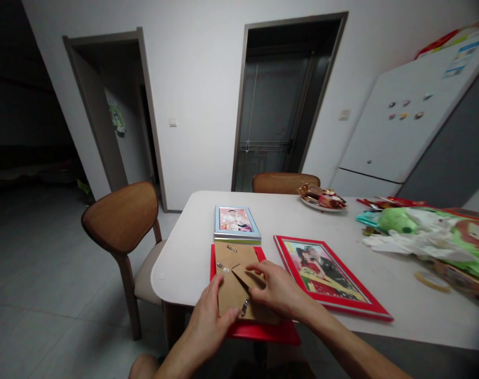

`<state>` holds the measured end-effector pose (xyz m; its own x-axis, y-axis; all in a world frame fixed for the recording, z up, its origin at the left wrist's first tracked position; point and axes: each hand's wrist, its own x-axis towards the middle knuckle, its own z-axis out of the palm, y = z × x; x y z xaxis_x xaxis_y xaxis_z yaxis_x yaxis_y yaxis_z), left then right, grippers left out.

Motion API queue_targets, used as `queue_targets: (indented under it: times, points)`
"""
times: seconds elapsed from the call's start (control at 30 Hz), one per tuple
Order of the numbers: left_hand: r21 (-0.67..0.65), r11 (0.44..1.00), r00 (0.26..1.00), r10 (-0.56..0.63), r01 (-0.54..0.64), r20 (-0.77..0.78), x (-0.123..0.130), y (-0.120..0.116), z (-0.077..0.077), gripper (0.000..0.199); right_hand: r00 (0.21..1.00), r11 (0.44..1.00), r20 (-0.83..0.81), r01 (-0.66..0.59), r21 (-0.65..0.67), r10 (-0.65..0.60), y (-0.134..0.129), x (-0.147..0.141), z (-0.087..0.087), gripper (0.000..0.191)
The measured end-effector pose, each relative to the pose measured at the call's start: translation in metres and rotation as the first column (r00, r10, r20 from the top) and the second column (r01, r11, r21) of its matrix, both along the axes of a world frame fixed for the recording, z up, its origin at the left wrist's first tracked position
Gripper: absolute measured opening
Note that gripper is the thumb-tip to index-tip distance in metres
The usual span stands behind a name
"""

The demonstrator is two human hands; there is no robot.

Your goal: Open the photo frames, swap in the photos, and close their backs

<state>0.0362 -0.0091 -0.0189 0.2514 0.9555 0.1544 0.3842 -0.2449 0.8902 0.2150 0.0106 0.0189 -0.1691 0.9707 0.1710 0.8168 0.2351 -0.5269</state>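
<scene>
Matt backing board (232, 291), shiny metal clips (245, 307), smooth red frame (263, 332)

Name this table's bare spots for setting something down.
Bare: the table left of the blue frame, and between that frame, red-framed picture and plate. Crowded: the right end, with green items and crumpled white material, and the near edge, where left hand and right hand touch the brown board.

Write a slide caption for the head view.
Left hand on a brown backing board, right hand at its flap, a red-framed picture beside them.

Head-worn view, forward and down
</scene>
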Motion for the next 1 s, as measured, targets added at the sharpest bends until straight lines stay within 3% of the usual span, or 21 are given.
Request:
queue_targets:
  times: [0.07, 0.17, 0.27, 0.33, 0.43, 0.53, 0.63, 0.73, 0.83, 0.9, 1.0]
  points:
    - [-0.040, 0.998, 0.985, 0.057, -0.051, 0.161, 0.001, 0.008, 0.001, 0.048, 0.998, 0.999, -0.046, -0.036, 0.039, 0.038, -0.002, -0.007, 0.006, 0.038]
    - [-0.183, 0.981, 0.888, 0.137, -0.061, 0.438, -0.007, 0.023, 0.003, 0.040, 0.991, 0.991, -0.105, -0.071, 0.111, 0.083, 0.000, -0.010, 0.008, 0.036]
    - [-0.338, 0.941, 0.804, 0.222, -0.029, 0.552, -0.035, 0.035, 0.006, 0.044, 0.997, 0.989, -0.069, 0.036, 0.144, -0.026, 0.007, 0.004, 0.000, 0.038]
    - [-0.364, 0.928, 0.816, 0.269, -0.078, 0.512, -0.059, 0.040, 0.008, 0.045, 0.991, 0.983, 0.027, 0.129, 0.128, -0.134, 0.013, 0.018, -0.011, 0.040]
    - [-0.349, 0.926, 0.890, 0.277, -0.146, 0.361, -0.093, 0.046, 0.007, 0.042, 0.956, 0.972, 0.174, 0.229, 0.051, -0.235, 0.018, 0.034, -0.030, 0.045]
    - [-0.240, 0.948, 0.967, 0.237, -0.210, 0.091, -0.113, 0.053, 0.003, 0.037, 0.949, 0.970, 0.210, 0.241, -0.009, -0.234, 0.020, 0.037, -0.043, 0.048]
    - [-0.136, 0.955, 0.963, 0.256, -0.265, -0.081, -0.121, 0.062, -0.001, 0.035, 0.954, 0.968, 0.179, 0.250, -0.027, -0.242, 0.023, 0.034, -0.045, 0.052]
    - [-0.029, 0.942, 0.932, 0.325, -0.333, -0.159, -0.118, 0.065, -0.004, 0.039, 0.948, 0.946, 0.054, 0.316, -0.068, -0.313, 0.023, 0.034, -0.039, 0.057]
    - [0.072, 0.943, 0.926, 0.332, -0.324, -0.179, -0.095, 0.056, -0.002, 0.038, 0.881, 0.923, -0.311, 0.279, -0.266, -0.356, 0.019, 0.033, -0.028, 0.066]
    - [0.151, 0.955, 0.946, 0.279, -0.256, -0.166, -0.068, 0.043, 0.004, 0.037, 0.731, 0.908, -0.575, 0.149, -0.393, -0.369, 0.015, 0.031, -0.021, 0.072]
    - [0.229, 0.969, 0.985, 0.127, -0.098, -0.115, -0.018, 0.020, 0.013, 0.040, 0.487, 0.904, -0.789, -0.001, -0.428, -0.373, 0.008, 0.025, -0.010, 0.078]
